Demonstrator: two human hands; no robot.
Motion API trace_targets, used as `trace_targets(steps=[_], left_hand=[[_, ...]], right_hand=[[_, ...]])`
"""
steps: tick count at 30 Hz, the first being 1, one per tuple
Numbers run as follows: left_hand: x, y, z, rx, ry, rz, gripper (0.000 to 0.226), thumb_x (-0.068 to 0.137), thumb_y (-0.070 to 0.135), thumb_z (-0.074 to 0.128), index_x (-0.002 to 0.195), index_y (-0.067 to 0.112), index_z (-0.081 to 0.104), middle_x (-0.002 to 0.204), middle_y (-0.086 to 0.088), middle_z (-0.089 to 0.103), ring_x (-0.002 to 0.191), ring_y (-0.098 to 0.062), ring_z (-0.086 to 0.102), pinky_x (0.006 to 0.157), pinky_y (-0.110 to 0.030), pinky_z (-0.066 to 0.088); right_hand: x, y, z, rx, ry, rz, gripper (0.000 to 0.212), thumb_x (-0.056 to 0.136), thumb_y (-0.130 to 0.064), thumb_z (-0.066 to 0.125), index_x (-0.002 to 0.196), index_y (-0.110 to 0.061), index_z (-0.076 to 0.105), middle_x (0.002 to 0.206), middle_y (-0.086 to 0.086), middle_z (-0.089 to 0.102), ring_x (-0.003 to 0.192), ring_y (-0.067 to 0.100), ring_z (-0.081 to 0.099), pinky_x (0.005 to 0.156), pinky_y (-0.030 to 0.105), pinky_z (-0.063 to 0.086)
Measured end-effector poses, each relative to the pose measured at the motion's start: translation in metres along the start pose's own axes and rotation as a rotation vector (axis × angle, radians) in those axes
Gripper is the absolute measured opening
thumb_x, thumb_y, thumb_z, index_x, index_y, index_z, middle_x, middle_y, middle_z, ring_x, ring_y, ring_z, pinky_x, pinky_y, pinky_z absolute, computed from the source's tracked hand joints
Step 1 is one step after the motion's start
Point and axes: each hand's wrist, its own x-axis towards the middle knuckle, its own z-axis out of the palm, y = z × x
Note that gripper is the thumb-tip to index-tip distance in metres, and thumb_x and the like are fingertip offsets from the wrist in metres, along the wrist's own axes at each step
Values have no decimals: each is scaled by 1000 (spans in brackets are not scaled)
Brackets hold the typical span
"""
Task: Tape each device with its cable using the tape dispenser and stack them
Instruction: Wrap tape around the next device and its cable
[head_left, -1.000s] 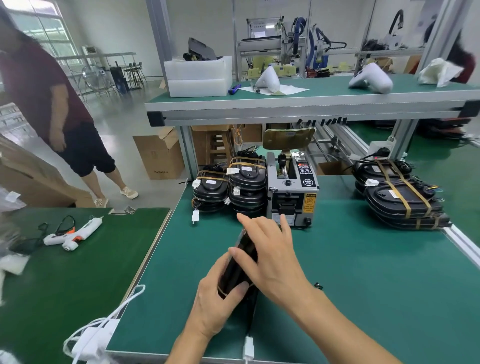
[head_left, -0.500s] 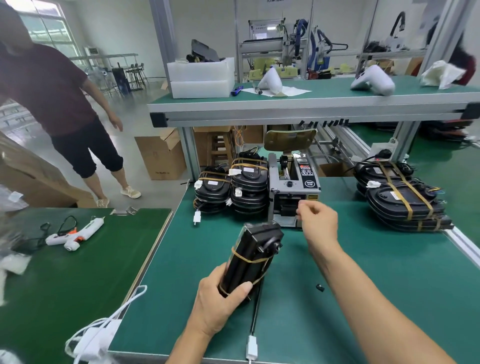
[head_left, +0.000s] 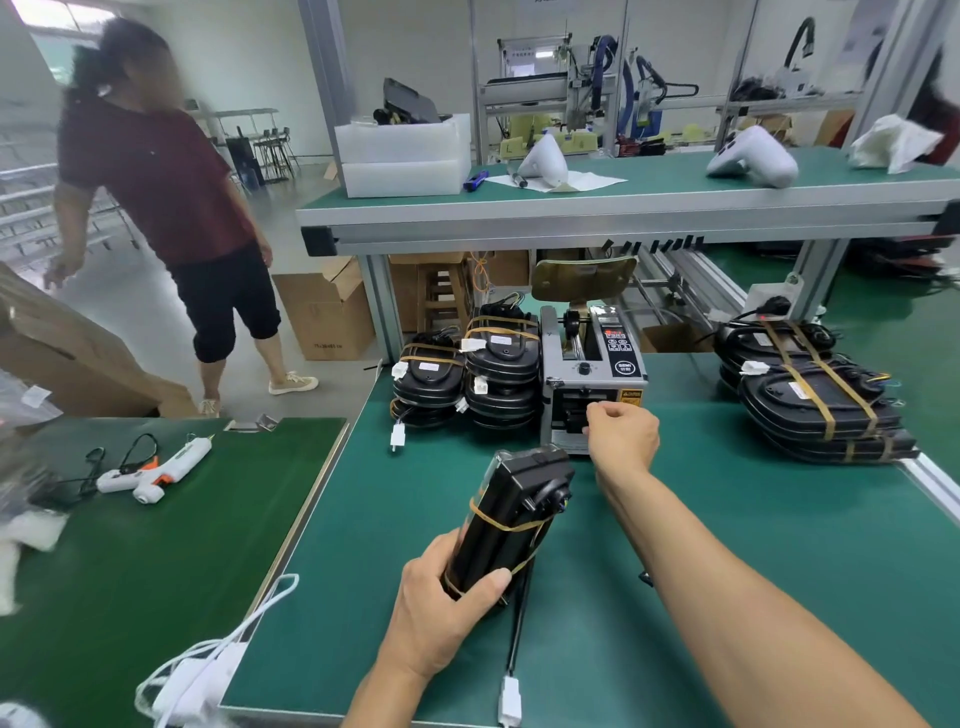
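Note:
My left hand (head_left: 447, 597) grips a black device (head_left: 511, 514) stood on edge on the green table, with a strip of tan tape round it. Its black cable (head_left: 518, 618) trails toward me and ends in a white plug (head_left: 509, 699). My right hand (head_left: 621, 434) is at the front slot of the grey tape dispenser (head_left: 592, 374), fingers curled as if pinching tape; the tape itself is not clear. Two stacks of taped black devices (head_left: 467, 374) stand left of the dispenser.
More taped devices (head_left: 810, 395) are piled at the right near the table edge. A person in a maroon shirt (head_left: 161, 192) stands on the floor at left. A glue gun (head_left: 161, 462) lies on the left table. A raised shelf (head_left: 623, 208) runs behind.
My right hand left the device and reached forward to the dispenser's front slot. My left hand tilted the device up on edge. The person at left turned and shifted nearer.

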Motion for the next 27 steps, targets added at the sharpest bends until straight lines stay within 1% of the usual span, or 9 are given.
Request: trace_targets(steps=[4,8,10,13,17,19,21,24,27], left_hand=[[-1,-1,0,-11,1,-4,44,74,63,78,105,32,78,88,-3,74,78,-10,67,77,-31,56],[0,-1,1,-18,16,-5,42,73,62,78,102,33,77,85,5,73,76,-6,66,73,-22,52],[0,-1,1,-21,19,-2,42,73,62,78,102,32,77,84,7,74,75,-4,65,72,-20,51],[-1,-2,1,-19,22,-1,44,72,64,78,104,33,77,86,5,74,76,-5,66,73,-21,52],[0,-3,1,-3,21,3,41,73,64,78,102,35,76,86,7,74,75,-4,65,72,-20,52],[0,-4,1,-2,25,4,38,73,64,78,100,38,77,86,6,73,76,-6,66,73,-22,52],[0,-3,1,4,24,7,36,73,65,78,101,43,76,86,3,73,76,-6,66,73,-22,53],[0,-1,1,3,18,13,33,74,64,77,102,48,74,86,6,73,75,-4,65,72,-18,51],[-1,-1,0,-14,19,3,36,73,65,78,98,39,76,84,7,72,74,-4,65,71,-20,51]], right_hand=[[4,-1,7,92,29,91,23,83,-23,66,60,-23,69,74,1,76,81,26,73,72,30,48],[6,0,13,143,59,149,24,78,-23,67,54,-24,66,68,1,75,75,23,72,57,23,38],[6,-1,15,165,75,176,22,78,-21,67,56,-24,65,69,1,75,75,22,73,54,21,36],[6,-3,17,205,95,209,19,79,-18,67,63,-26,64,79,4,78,79,26,74,65,26,44],[7,-5,22,219,115,231,17,81,-18,69,66,-26,64,85,5,79,81,27,75,73,29,47],[8,-4,23,207,123,234,15,80,-20,69,66,-24,65,85,6,79,83,29,75,83,35,55],[9,-4,24,187,131,236,11,78,-21,69,67,-23,67,84,5,79,83,30,74,93,43,57],[8,-5,23,160,118,243,7,74,-23,68,67,-22,69,80,3,77,80,31,73,93,47,58],[4,-1,15,101,125,250,9,74,-23,69,67,-18,69,74,2,72,77,33,70,87,46,60]])
